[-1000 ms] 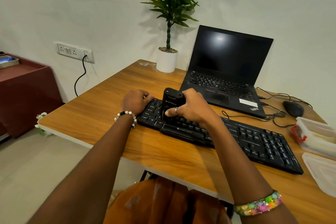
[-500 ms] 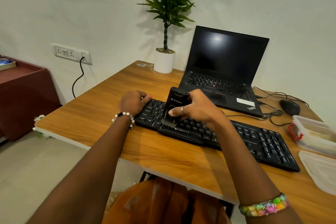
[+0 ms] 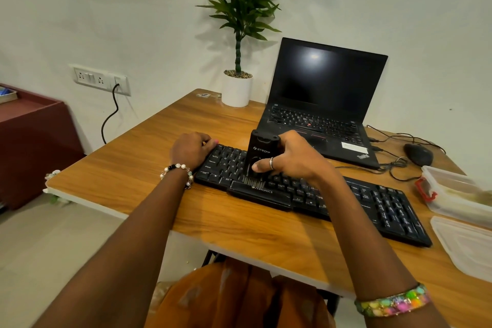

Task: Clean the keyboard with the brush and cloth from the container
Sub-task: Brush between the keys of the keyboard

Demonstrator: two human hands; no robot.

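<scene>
Right hand (image 3: 290, 160) grips brush (image 3: 262, 153) upright, thumb across its front, bristles on keyboard (image 3: 372, 200) by the space bar. Left hand (image 3: 190, 149), fingers curled, steadies the keyboard's left end on bench (image 3: 149, 165). Brush probably light, rigid body, soft bristles: hold mid-body. Cloth not discernible.
</scene>
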